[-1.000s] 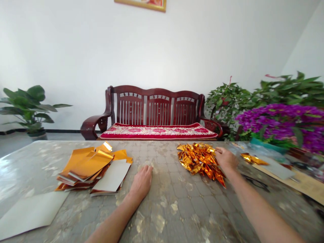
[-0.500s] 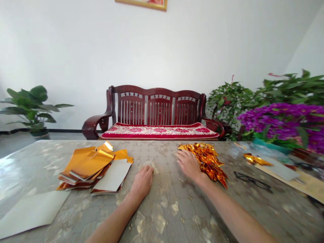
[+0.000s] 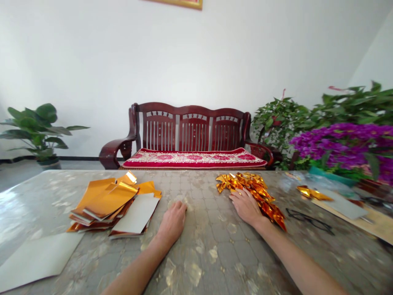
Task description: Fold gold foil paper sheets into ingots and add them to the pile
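My left hand (image 3: 174, 221) rests on the table with its fingers curled in and nothing showing in them. To its left lies a loose stack of gold foil paper sheets (image 3: 106, 198), with a pale sheet (image 3: 138, 215) on its near right side. My right hand (image 3: 245, 207), fingers stretched out, lies against the near left side of a heap of folded gold foil paper pieces (image 3: 256, 186). Part of the heap is hidden behind that hand.
A large pale sheet (image 3: 39, 258) lies at the table's near left. Black-framed glasses (image 3: 310, 221) sit right of the heap. Further right are a separate folded foil piece (image 3: 313, 193), a flat brown board (image 3: 379, 225) and purple flowers (image 3: 346, 143). A wooden bench (image 3: 193, 131) stands behind the table.
My right hand has moved right and slightly nearer, and the near end of the folded foil heap has shifted right with it. My left hand has stayed in place.
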The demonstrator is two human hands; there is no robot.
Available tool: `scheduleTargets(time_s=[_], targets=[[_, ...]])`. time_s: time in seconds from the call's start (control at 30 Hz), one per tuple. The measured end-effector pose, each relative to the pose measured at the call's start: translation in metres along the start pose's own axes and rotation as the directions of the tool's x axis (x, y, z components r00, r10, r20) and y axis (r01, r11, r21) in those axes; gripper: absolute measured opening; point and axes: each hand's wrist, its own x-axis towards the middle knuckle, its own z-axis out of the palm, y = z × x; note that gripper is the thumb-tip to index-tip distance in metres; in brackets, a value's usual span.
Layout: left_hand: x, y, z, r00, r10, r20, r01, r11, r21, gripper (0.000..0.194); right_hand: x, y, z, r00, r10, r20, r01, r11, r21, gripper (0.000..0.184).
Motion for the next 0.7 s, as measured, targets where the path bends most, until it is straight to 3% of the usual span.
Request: scheduleTargets(time_s=[0.3, 0.57, 0.7], targets=[[-0.002, 0.002, -0.005, 1.000, 0.003, 0.031, -0.003, 1.000, 0.006, 0.024, -0.022, 0.037, 0.000, 0.997, -0.003, -0.082, -0.001, 0.999, -0.046, 0.032], [-0.003, 0.004, -0.008, 1.000, -0.006, 0.030, 0.007, 1.000, -0.030, 0.024, 0.004, 0.002, -0.013, 0.996, 0.088, 0.021, -0.086, 0.994, -0.071, 0.024], [-0.003, 0.003, -0.007, 1.000, 0.011, 0.007, -0.011, 0.999, -0.030, 0.023, 0.009, 0.001, -0.009, 0.994, 0.104, 0.027, -0.102, 0.992, -0.067, 0.031]])
